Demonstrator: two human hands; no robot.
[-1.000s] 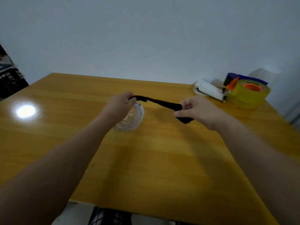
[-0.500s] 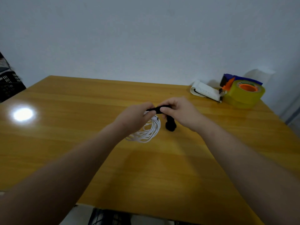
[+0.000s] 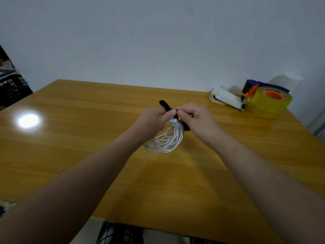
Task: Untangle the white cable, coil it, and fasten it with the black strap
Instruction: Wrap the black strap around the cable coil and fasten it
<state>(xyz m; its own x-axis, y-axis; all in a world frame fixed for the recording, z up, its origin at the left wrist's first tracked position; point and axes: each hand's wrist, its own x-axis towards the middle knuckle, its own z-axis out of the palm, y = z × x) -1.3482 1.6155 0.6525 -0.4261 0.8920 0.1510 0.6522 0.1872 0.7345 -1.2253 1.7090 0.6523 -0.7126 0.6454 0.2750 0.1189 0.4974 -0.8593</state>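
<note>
The white cable (image 3: 168,140) hangs as a loose coil of several loops above the wooden table (image 3: 88,138), held at its top between both hands. My left hand (image 3: 152,120) grips the top of the coil and the black strap (image 3: 164,105), one end of which sticks up and away behind my fingers. My right hand (image 3: 195,120) pinches the strap right beside my left fingertips. Another part of the strap shows dark under my right hand, against the coil. The cable's white plug peeks out between the two hands.
At the table's far right corner sit a big yellow tape roll with an orange core (image 3: 269,101) on a blue dispenser, a white notepad (image 3: 226,99) and a black pen (image 3: 243,103). A dark crate (image 3: 12,88) stands off the left edge. A lamp glare lies at left.
My hands have come together from far apart. The strap, stretched out a second ago, is now bunched at the top of the coil, and the coil hangs lower and nearer to me.
</note>
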